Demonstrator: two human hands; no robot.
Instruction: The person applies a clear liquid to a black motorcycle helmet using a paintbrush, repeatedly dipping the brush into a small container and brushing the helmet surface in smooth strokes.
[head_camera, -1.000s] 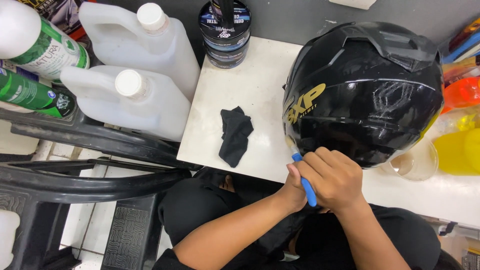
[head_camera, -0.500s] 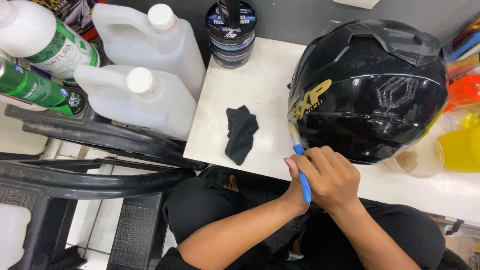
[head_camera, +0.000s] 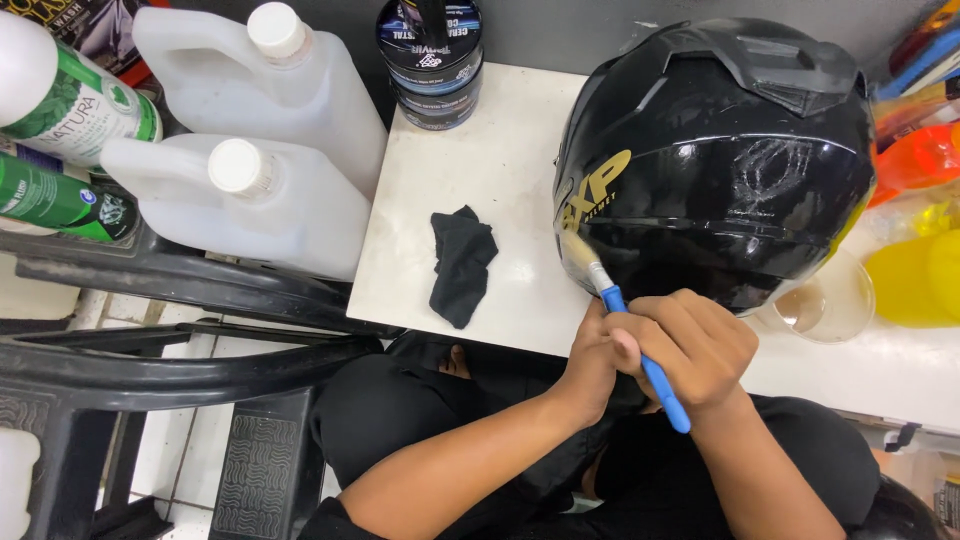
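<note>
Change since earlier frame: the brush (head_camera: 628, 330) now shows its pale bristles, laid against the lower left flank of the helmet (head_camera: 715, 160); half a second ago I see only the blue handle tip at that spot. Hands and helmet sit about where they were.
Brush: blue plastic handle, short pale bristle head. I judge it light and stiff in the handle, soft at the tip. Best held mid-handle, as it is now.
Right hand (head_camera: 700, 350): closed around the blue handle, fingers curled, handle end sticking out below the palm.
Left hand (head_camera: 590, 360): pressed against the right hand at the handle; I cannot tell whether it grips the brush or only steadies it.
Helmet: glossy black shell with a gold marking, resting on the white table (head_camera: 480, 170) at its right part, near the front edge. I judge it rigid, smooth and slippery, and easy to scratch; a dull smeared patch shows on its upper right.
Cloth (head_camera: 462, 262): small black rag, crumpled, on the table left of the helmet, apart from it.
Tubs (head_camera: 432, 55): dark round tubs, stacked at the back edge.
Jugs (head_camera: 250, 170): two white jugs left of the table.
Clear cup (head_camera: 815, 305): just beside the helmet's lower right, close to my right wrist; I judge it the likeliest thing to knock.
</note>
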